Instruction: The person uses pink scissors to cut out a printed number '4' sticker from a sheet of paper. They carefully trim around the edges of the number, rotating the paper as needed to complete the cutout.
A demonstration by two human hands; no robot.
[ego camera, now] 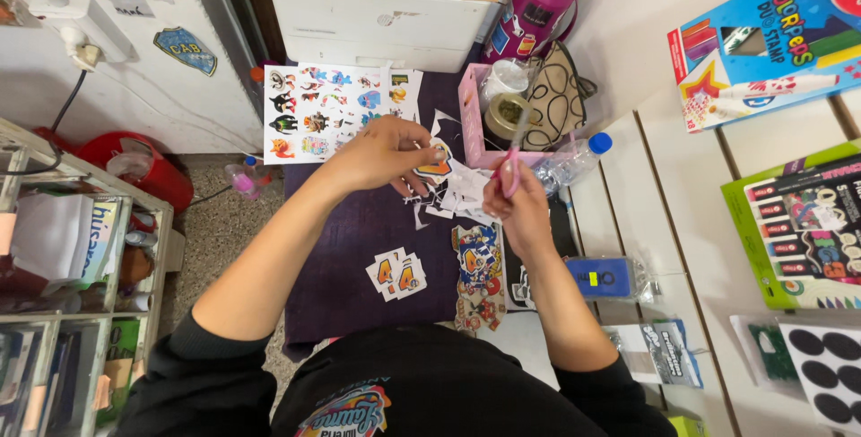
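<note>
Nearest, cut stickers [395, 275] lay on purple worktop [350, 249]. Above, left hand [381, 155] fingers pinched orange sticker [436, 164]; right hand [518, 204] clenched around pink scissors [512, 168]. Farther, uncut sheet [327, 111]. Risk judged: blades nicking print or fingertips, being so close.

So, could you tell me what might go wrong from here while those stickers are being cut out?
The pink-handled scissors in the right hand work close to the left hand pinching the small sticker, so a fingertip could get nicked or the print clipped. White offcuts pile up on the purple cloth; finished cut-outs might get swept away with them.
</note>
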